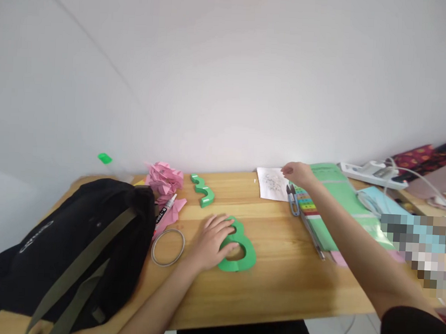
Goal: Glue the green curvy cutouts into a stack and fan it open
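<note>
My left hand [215, 241] rests over the left side of a green foam-like figure eight [249, 253] lying flat on the table, gripping it with the thumb across the lower hole and the fingers over the upper part. My right hand [298, 173] is raised at the right edge of a white paper sheet [265, 186]. Its fingertips are pinched together; anything between them is too small to make out. Tiny pale bits [275, 182] lie on that sheet. Blue-handled thread snips [293, 200] lie just below my right hand.
A wavy green piece [205, 192], pink folded paper [164, 178], a B-7000 glue tube [164, 216] and a ring [168, 247] lie left of centre. A black bag [92, 240] covers the left end. Green folders [326, 227] and a power strip [372, 174] are rightward.
</note>
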`<move>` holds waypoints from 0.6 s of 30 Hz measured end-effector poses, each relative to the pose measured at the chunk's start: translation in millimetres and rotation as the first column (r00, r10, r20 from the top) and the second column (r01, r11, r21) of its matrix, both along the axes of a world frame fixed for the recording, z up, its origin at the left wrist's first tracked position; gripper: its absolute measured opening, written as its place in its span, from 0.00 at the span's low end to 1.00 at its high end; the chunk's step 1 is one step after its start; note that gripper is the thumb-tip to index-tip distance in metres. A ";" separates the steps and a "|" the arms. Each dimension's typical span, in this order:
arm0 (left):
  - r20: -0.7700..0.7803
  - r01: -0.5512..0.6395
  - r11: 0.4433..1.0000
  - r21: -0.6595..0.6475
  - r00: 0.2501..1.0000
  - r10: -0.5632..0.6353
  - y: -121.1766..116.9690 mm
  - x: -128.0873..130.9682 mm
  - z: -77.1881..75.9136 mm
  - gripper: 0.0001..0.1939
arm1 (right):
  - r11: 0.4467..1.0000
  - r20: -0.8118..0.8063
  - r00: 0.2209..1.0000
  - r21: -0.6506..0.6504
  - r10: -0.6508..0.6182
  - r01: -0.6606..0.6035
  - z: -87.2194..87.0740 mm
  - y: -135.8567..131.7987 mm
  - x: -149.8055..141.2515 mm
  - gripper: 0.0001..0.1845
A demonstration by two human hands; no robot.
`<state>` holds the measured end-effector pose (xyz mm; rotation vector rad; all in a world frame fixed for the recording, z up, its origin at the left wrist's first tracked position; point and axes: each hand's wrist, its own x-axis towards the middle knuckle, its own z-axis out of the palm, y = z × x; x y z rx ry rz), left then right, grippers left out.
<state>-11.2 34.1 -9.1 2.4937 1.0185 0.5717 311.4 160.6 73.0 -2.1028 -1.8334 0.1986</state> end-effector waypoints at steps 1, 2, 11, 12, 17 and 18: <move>0.019 -0.002 1.000 0.010 1.000 0.002 0.9 0.3 -1.0 0.16 | 1.000 0.008 1.000 -0.001 0.008 -0.008 1.4 -2.5 0.6 0.10; 0.043 -0.008 1.000 0.026 0.999 0.007 1.8 0.5 -1.5 0.15 | 1.000 0.014 1.000 -0.003 0.014 -0.014 2.6 -5.9 0.9 0.10; -0.030 -0.312 0.942 0.122 0.948 0.318 2.2 -22.7 10.0 0.15 | 0.966 -0.173 0.950 0.028 0.259 -0.258 -18.5 -85.7 -41.5 0.12; -0.047 -0.297 0.949 0.109 0.952 0.303 -1.3 -25.1 11.4 0.14 | 0.954 -0.224 0.928 0.028 0.297 -0.298 -23.8 -96.0 -50.0 0.12; 0.050 -0.232 0.968 -0.091 0.970 0.237 -21.3 -20.3 18.0 0.10 | 0.928 -0.416 0.842 0.014 0.343 -0.371 -50.5 -123.2 -78.4 0.12; 0.088 -0.234 0.963 -0.133 0.965 0.246 -23.6 -16.1 19.1 0.10 | 0.930 -0.437 0.835 0.013 0.335 -0.367 -54.2 -124.3 -79.8 0.12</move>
